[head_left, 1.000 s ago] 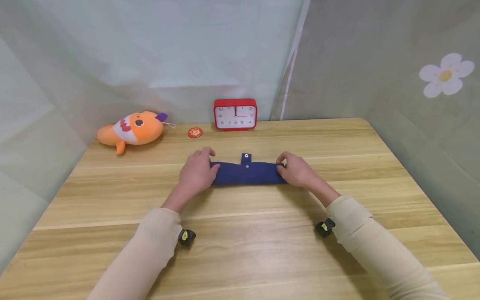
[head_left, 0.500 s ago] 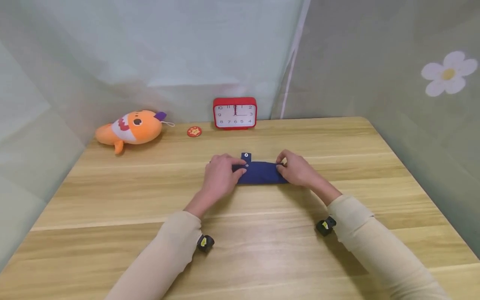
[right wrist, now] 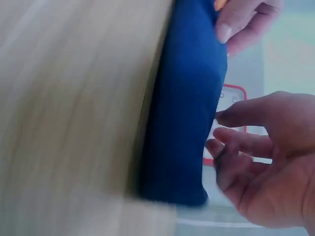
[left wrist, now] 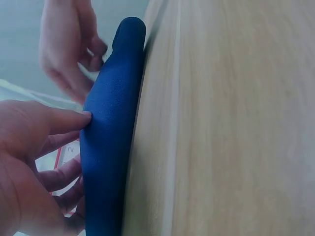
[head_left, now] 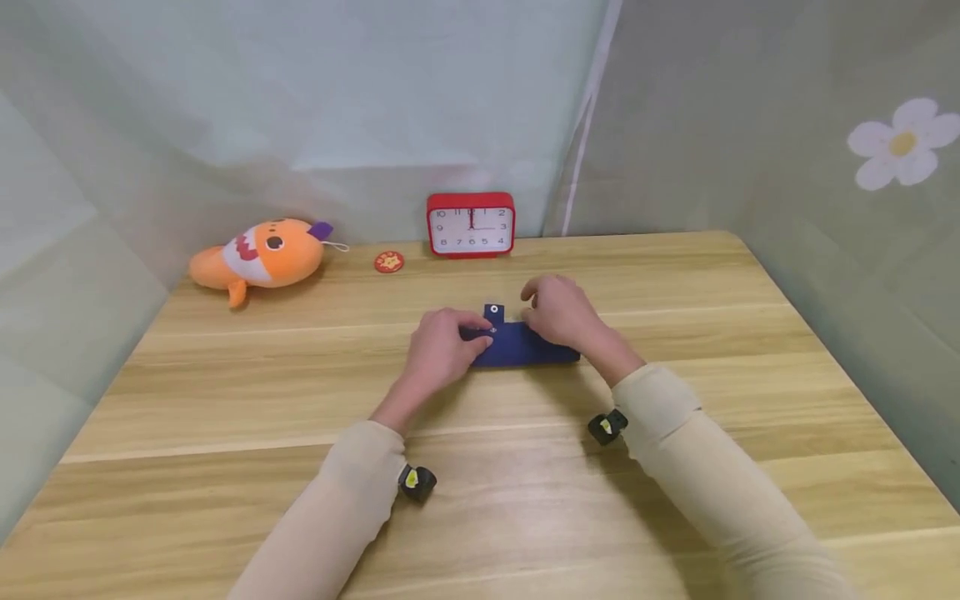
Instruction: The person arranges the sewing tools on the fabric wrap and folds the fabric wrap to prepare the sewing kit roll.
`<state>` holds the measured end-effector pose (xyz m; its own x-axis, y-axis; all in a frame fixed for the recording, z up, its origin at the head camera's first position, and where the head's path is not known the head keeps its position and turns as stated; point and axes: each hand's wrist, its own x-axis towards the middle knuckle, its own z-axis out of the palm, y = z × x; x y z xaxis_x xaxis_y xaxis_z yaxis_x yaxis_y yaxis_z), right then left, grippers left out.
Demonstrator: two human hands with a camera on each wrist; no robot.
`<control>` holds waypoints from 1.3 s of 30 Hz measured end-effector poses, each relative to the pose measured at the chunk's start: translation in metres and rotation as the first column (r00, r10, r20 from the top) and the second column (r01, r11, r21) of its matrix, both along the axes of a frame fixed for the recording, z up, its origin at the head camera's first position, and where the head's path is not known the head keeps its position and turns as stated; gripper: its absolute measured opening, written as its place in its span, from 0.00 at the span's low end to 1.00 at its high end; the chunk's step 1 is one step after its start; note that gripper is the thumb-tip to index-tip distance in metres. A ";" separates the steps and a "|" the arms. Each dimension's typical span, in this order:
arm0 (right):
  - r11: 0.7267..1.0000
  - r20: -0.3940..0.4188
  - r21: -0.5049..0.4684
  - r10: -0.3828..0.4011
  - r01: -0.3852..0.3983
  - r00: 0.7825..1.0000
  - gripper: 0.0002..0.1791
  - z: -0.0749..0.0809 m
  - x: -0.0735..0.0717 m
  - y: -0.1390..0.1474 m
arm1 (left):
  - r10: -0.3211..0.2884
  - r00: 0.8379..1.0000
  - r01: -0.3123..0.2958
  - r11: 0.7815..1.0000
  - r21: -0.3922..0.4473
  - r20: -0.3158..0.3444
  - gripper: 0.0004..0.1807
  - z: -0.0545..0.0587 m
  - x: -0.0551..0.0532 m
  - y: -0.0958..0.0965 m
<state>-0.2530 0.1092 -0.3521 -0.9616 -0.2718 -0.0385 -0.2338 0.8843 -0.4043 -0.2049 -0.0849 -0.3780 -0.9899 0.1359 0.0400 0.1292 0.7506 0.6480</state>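
A long navy-blue folded fabric case [head_left: 517, 348] lies across the middle of the table, a short tab [head_left: 493, 314] with a metal snap sticking up from its far edge. My left hand [head_left: 442, 348] pinches its far edge just left of the tab, thumb on the near face and fingers behind, as the left wrist view [left wrist: 106, 147] of the case shows. Over the far edge, right of the tab, hovers my right hand [head_left: 562, 312], its fingers loosely bent and holding nothing. Whether a fingertip of it touches the fabric is hard to tell.
At the table's back stand a red alarm clock [head_left: 471, 225] and, left of it, a round red badge [head_left: 389, 262]. An orange plush shark [head_left: 258, 254] lies at the back left. Curtains hang behind the table [head_left: 510, 500].
My left hand has slid right from the case's left end to beside the tab and pinches there. My right hand has let go of the right end and moved left and back toward the tab.
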 end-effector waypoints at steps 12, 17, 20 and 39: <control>0.946 0.254 -0.307 -0.028 0.108 0.967 0.19 -0.023 -0.013 -0.016 | 0.017 1.000 -0.016 1.000 -0.007 0.025 0.13 -0.002 0.006 0.008; 0.921 0.240 -0.364 -0.052 0.140 0.969 0.13 -0.024 -0.010 -0.017 | 0.025 1.000 -0.025 1.000 -0.008 0.012 0.13 -0.002 0.007 0.008; 0.902 0.215 -0.410 -0.051 0.137 0.975 0.10 -0.025 -0.007 -0.016 | 0.030 0.999 -0.030 1.000 -0.009 0.012 0.14 -0.003 0.006 0.008; 0.819 0.191 -0.572 0.077 0.048 0.979 0.06 -0.031 0.007 -0.002 | 0.060 0.998 -0.057 0.995 0.079 -0.032 0.13 -0.008 0.004 0.002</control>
